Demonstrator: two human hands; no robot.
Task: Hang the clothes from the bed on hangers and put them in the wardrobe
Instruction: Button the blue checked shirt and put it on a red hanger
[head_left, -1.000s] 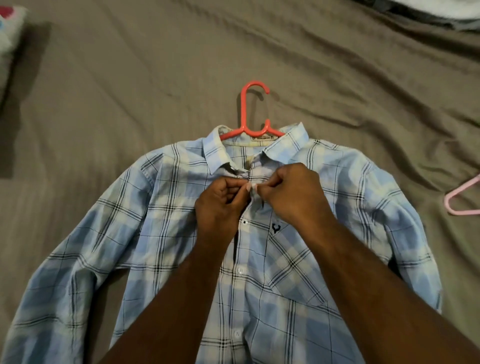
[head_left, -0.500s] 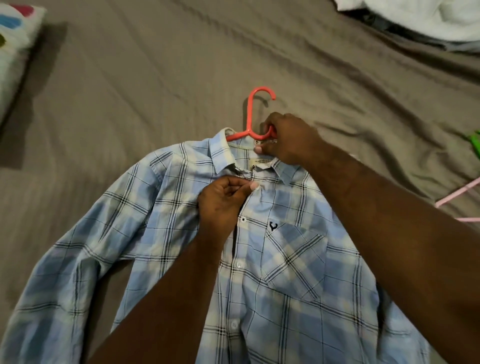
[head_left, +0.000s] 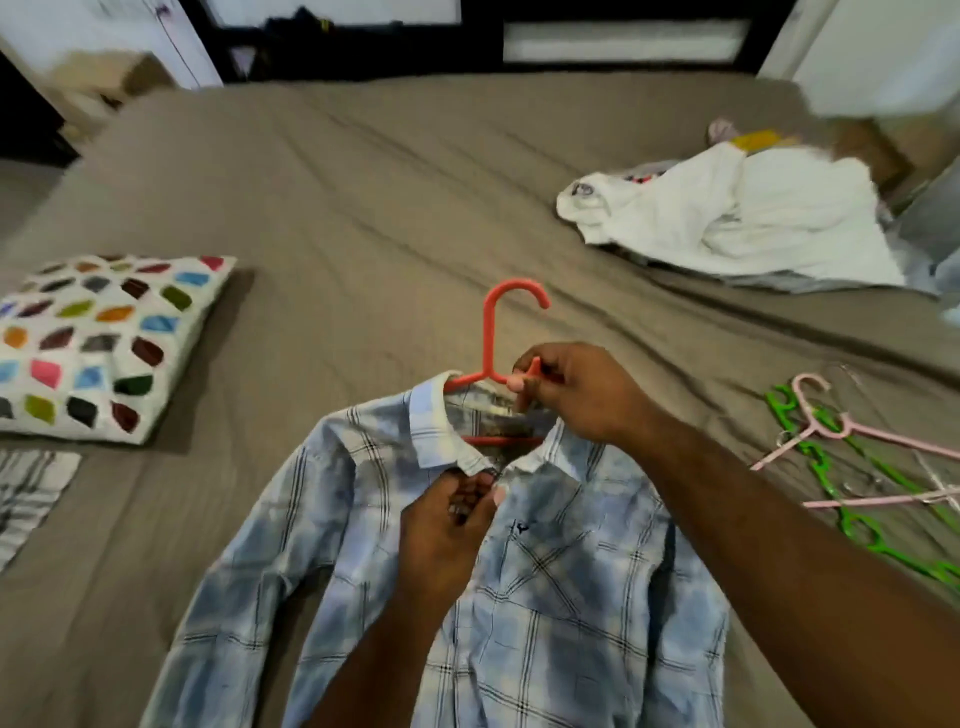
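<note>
A light blue plaid shirt (head_left: 561, 597) lies front-up on the brown bed (head_left: 363, 182), buttoned at the top. A red plastic hanger (head_left: 489, 332) sits inside its collar, hook pointing away from me. My right hand (head_left: 576, 395) grips the hanger's shoulder bar just right of the hook and lifts the collar off the bed. My left hand (head_left: 449, 519) pinches the shirt's placket just below the collar. The sleeves spread out to both sides.
A white pillow with coloured patches (head_left: 98, 343) lies at the left, with a striped cloth (head_left: 26, 493) below it. A heap of white clothes (head_left: 737, 213) is at the far right. Pink hangers (head_left: 852, 431) and green hangers (head_left: 872, 525) lie at the right edge.
My right hand left the top button, reached to the hanger and took hold of it. The collar has risen. My head has lifted, bringing the pillow and clothes heap into view.
</note>
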